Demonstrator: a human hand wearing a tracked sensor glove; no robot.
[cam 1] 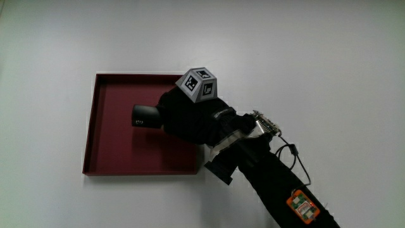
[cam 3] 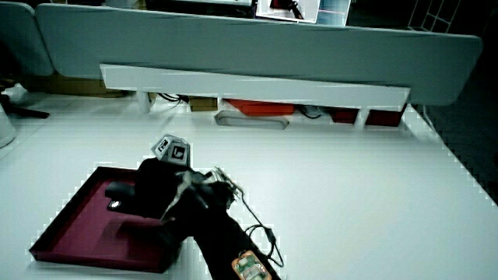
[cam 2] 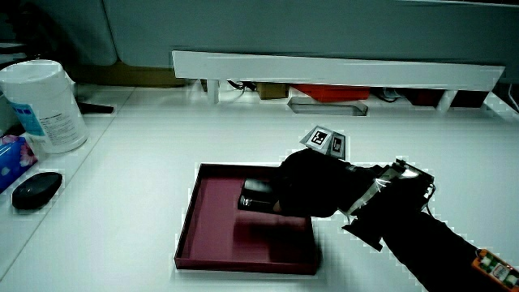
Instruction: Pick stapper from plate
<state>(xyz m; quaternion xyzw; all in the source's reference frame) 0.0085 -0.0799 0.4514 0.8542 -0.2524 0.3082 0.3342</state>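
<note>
Stapler lay inside the dark red tray on the white surface, its long axis running out from under the hand, whose grip covered one end, closure impossible to tell.

The hand wears a black glove; a grey patterned cube (black-and-white markings) tops it; black sleeve, thin cable.

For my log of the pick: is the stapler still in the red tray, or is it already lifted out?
Still in. The black stapler sits within the red tray walls, with the hand closed around its end. Whether it still touches the tray floor, cannot tell.
</note>
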